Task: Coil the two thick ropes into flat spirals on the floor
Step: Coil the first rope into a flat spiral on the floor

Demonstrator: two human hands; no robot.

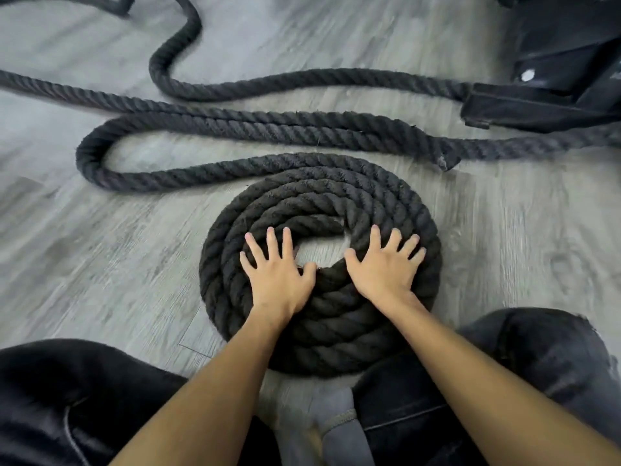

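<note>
Head view: grey floor [100, 264], left hand [277, 277] and right hand [383, 269] splayed flat on rope coil [336, 331].

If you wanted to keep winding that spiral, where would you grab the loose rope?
Probably the loose rope just where it peels off the coil, at its upper left. Come from above, fingers wrapping around: it lies flat, with bare floor either side there, and a short lead feeds the next turn neatly.
</note>
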